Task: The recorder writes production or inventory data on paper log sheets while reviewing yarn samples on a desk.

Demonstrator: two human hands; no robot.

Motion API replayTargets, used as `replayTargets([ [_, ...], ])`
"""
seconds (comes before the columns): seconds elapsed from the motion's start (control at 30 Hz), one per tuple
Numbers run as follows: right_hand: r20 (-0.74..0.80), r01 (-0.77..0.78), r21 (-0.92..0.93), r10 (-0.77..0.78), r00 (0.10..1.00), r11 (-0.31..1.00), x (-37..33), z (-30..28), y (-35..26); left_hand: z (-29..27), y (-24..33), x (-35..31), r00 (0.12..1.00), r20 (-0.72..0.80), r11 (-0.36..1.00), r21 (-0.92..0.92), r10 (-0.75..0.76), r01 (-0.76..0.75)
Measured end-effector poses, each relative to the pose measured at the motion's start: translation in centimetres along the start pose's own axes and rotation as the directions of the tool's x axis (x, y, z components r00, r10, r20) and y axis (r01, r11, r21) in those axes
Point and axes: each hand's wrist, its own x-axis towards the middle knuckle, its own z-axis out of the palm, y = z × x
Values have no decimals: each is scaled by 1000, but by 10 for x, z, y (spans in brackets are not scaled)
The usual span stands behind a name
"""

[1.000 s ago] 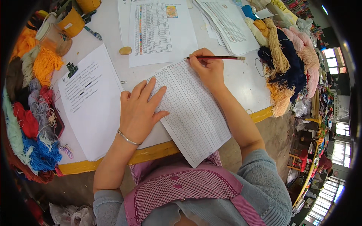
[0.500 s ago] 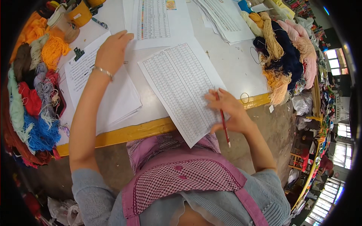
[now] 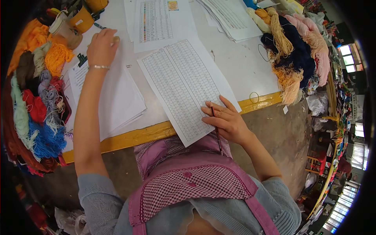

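My right hand (image 3: 229,122) lies on the lower right of a printed table sheet (image 3: 178,84). A thin dark red pencil (image 3: 218,139) is held between its fingers and points down past the table edge. That sheet overhangs the front edge at its lowest corner. My left hand (image 3: 102,47), with a bracelet at the wrist, is over the top of a stack of white papers (image 3: 119,98). Its fingers are loosely bent, and nothing shows in them. Just beyond its fingertips lies a dark pen (image 3: 99,26). A dark green binder clip (image 3: 81,60) sits on the stack's left side.
Colourful yarn skeins (image 3: 43,129) pile up on the left, beside a clear jar (image 3: 64,29) and a yellow container (image 3: 81,19). Another colour-coded chart (image 3: 156,23) lies ahead. More papers (image 3: 231,19) and yarn (image 3: 291,51) occupy the right. A rubber band (image 3: 254,97) is near the yellow edge.
My left hand has moved left toward the pen. My right hand has shifted down and left onto the sheet, carrying the pencil. The table sheet has slid slightly.
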Motion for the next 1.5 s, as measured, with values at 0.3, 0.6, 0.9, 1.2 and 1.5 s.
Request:
replayTargets([
  [0.3,41,-3,40,1,999,999,30,2,-4,-59,109,-92,933,268,862,-501,242,-79],
  [0.6,-57,-72,148,81,995,986,37,1,6,-62,122,-123,859,401,862,-499,318,-87],
  [0.9,-273,-321,396,444,853,860,25,-18,1,-58,118,-125,846,423,871,-482,324,-92],
  [1.2,-259,-291,708,620,741,644,24,-15,2,-65,115,-128,845,420,851,-519,331,-75],
  [1.5,-295,-260,758,670,681,598,73,-14,41,-74,118,-129,836,435,852,-518,333,-70],
])
